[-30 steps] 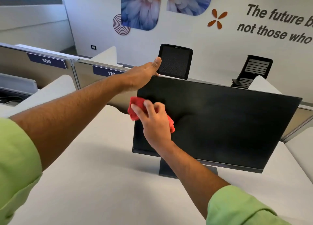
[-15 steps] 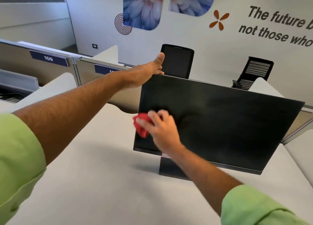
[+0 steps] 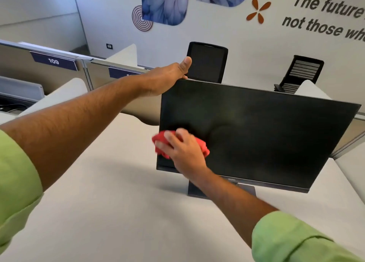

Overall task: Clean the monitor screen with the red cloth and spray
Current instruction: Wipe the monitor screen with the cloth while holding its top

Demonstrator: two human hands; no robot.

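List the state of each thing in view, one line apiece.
monitor: upright on its stand, screen dark.
red cloth: bunched, pressed against the screen's lower left.
right hand: presses the cloth to the screen.
left hand: holds the monitor's top left corner.
desk: bears the monitor.

Crumpled red cloth [image 3: 201,145] against dark monitor screen [image 3: 256,131].

matt screen [image 3: 256,133], crumpled red cloth [image 3: 201,146]
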